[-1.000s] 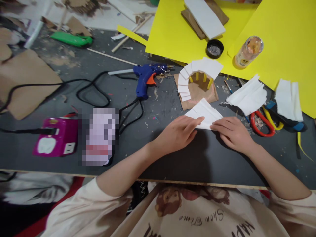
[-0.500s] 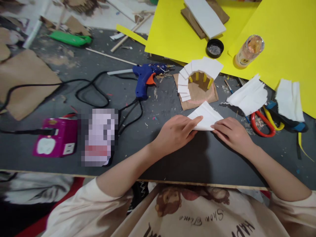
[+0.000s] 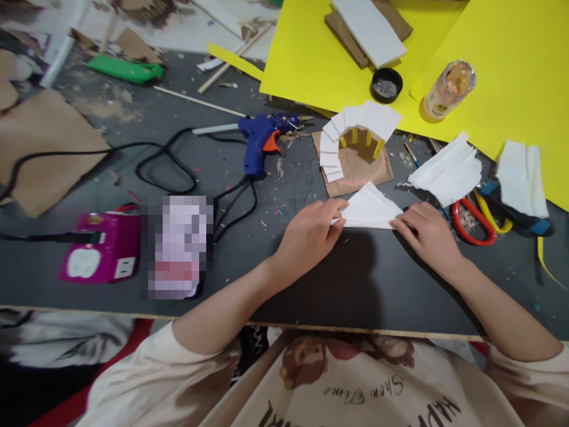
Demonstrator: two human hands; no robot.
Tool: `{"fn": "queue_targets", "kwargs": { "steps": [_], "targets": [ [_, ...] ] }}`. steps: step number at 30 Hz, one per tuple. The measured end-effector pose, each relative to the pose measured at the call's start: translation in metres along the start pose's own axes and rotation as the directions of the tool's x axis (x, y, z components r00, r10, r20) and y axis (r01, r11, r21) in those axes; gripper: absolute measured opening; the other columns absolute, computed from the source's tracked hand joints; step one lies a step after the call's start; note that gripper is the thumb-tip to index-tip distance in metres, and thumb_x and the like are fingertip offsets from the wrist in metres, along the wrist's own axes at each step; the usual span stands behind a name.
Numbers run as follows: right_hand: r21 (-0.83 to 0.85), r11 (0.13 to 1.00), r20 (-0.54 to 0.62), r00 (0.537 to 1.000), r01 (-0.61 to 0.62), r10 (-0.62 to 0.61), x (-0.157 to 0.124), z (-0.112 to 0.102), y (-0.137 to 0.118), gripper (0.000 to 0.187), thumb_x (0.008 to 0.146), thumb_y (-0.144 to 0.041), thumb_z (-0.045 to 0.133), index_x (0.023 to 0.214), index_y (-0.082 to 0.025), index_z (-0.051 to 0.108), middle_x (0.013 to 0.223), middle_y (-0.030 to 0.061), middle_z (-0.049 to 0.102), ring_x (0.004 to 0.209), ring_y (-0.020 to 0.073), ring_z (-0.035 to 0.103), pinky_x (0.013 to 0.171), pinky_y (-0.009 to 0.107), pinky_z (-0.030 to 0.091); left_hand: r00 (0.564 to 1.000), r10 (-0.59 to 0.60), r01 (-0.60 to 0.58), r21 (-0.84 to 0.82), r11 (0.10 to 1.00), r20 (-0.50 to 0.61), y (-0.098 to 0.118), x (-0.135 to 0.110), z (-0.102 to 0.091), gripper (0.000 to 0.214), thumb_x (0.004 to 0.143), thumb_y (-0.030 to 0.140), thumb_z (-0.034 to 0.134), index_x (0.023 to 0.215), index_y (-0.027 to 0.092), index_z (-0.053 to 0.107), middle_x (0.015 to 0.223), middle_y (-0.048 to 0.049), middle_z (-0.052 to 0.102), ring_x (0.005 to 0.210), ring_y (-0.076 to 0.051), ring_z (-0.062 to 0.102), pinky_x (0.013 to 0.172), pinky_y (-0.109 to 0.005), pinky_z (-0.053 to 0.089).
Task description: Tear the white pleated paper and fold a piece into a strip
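Note:
A fan of white foam strips (image 3: 368,209) lies on the dark grey table (image 3: 311,279) in front of me. My left hand (image 3: 311,234) pinches its left corner with curled fingers. My right hand (image 3: 429,234) presses on its right corner, fingers bent. Just beyond the fan stands a small model staircase (image 3: 355,139) of white steps and yellow posts on a brown cardboard base.
A blue glue gun (image 3: 262,139) with black cable lies left of the model. Yellow sheets (image 3: 511,71), a glass jar (image 3: 447,89), a black lid (image 3: 386,88), more white strip fans (image 3: 447,169), red and yellow scissors (image 3: 473,219), a magenta box (image 3: 100,246), a green cutter (image 3: 127,70).
Both hands have slid apart from the middle of the white fan to its two corners. The fan has turned a little and shifted slightly away from me.

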State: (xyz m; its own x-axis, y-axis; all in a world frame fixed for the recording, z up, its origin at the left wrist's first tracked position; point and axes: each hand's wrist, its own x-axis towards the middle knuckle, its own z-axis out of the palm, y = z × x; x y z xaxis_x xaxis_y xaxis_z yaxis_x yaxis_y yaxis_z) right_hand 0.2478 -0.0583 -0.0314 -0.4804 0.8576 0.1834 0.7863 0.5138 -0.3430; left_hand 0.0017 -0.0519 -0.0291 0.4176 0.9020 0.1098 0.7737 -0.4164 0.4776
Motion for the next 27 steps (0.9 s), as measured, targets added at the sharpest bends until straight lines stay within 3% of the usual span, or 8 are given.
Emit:
{"fn": "queue_targets", "kwargs": {
  "steps": [9, 14, 18, 20, 23, 25, 27],
  "targets": [
    [-0.077, 0.993, -0.024, 0.995, -0.095, 0.093, -0.002, 0.001, 0.003, 0.031, 0.093, -0.035, 0.049, 0.066, -0.019, 0.053, 0.067, 0.0040, 0.056, 0.067, 0.0192, 0.045, 0.066, 0.033, 0.036, 1.000, -0.004, 0.004, 0.162, 0.987, 0.000, 0.000, -0.001, 0.000, 0.022, 0.085, 0.017, 0.052, 0.107, 0.018, 0.055, 0.077, -0.0014, 0.060, 0.074, -0.018, 0.056, 0.071, -0.029, 0.042],
    [-0.052, 0.991, 0.027, 0.992, -0.126, 0.127, -0.003, -0.008, 0.009, 0.031, 0.092, -0.034, 0.050, 0.065, -0.020, 0.049, 0.066, 0.0030, 0.053, 0.068, 0.0193, 0.048, 0.066, 0.032, 0.038, 1.000, -0.016, 0.016, 0.197, 0.980, -0.001, -0.002, -0.001, -0.002, 0.024, 0.087, 0.019, 0.051, 0.110, 0.017, 0.054, 0.078, -0.0020, 0.060, 0.074, -0.019, 0.056, 0.072, -0.030, 0.042],
    [-0.039, 0.989, 0.022, 0.989, -0.145, 0.146, -0.008, -0.014, 0.013, 0.013, 0.089, -0.030, 0.055, 0.086, -0.017, 0.056, 0.076, 0.0044, 0.057, 0.074, 0.0201, 0.054, 0.067, 0.032, 0.042, 0.999, 0.048, -0.049, 0.232, 0.972, 0.009, -0.003, 0.000, -0.004, 0.017, 0.088, 0.018, 0.049, 0.103, 0.016, 0.057, 0.082, -0.0048, 0.063, 0.078, -0.021, 0.057, 0.071, -0.032, 0.042],
    [-0.043, 0.995, 0.006, 0.996, -0.092, 0.092, -0.009, -0.015, 0.013, 0.014, 0.088, -0.023, 0.055, 0.100, -0.015, 0.056, 0.083, 0.0068, 0.058, 0.078, 0.0207, 0.055, 0.069, 0.031, 0.045, 0.986, 0.164, -0.165, 0.212, 0.963, 0.024, -0.004, 0.001, -0.004, 0.017, 0.090, 0.014, 0.044, 0.099, 0.017, 0.059, 0.092, -0.0060, 0.065, 0.086, -0.021, 0.058, 0.075, -0.032, 0.043],
    [-0.072, 0.993, 0.029, 0.996, 0.089, -0.087, -0.009, -0.012, 0.010, 0.027, 0.086, -0.008, 0.047, 0.111, -0.015, 0.056, 0.096, 0.0101, 0.061, 0.088, 0.0219, 0.056, 0.078, 0.033, 0.047, 0.924, 0.375, -0.382, 0.136, 0.914, 0.076, -0.005, 0.002, -0.002, 0.026, 0.094, 0.010, 0.035, 0.101, 0.017, 0.059, 0.103, -0.0049, 0.066, 0.095, -0.017, 0.060, 0.082, -0.029, 0.044],
    [-0.086, 0.973, 0.050, 0.977, 0.213, -0.209, -0.009, -0.010, 0.008, 0.036, 0.085, -0.002, 0.042, 0.115, -0.016, 0.055, 0.105, 0.0102, 0.062, 0.096, 0.0223, 0.056, 0.085, 0.035, 0.046, 0.893, 0.440, -0.448, 0.103, 0.888, 0.096, -0.006, 0.001, 0.000, 0.028, 0.096, 0.012, 0.033, 0.107, 0.017, 0.058, 0.104, -0.0046, 0.068, 0.096, -0.016, 0.061, 0.083, -0.027, 0.045],
    [-0.081, 0.956, 0.056, 0.959, 0.282, -0.279, -0.008, -0.009, 0.007, 0.038, 0.086, 0.000, 0.040, 0.117, -0.016, 0.055, 0.109, 0.0093, 0.064, 0.102, 0.0221, 0.055, 0.087, 0.035, 0.045, 0.890, 0.450, -0.456, 0.099, 0.885, 0.078, -0.006, 0.000, 0.001, 0.027, 0.096, 0.013, 0.034, 0.111, 0.016, 0.057, 0.103, -0.0051, 0.069, 0.095, -0.015, 0.063, 0.084, -0.027, 0.046]
  ]
}}
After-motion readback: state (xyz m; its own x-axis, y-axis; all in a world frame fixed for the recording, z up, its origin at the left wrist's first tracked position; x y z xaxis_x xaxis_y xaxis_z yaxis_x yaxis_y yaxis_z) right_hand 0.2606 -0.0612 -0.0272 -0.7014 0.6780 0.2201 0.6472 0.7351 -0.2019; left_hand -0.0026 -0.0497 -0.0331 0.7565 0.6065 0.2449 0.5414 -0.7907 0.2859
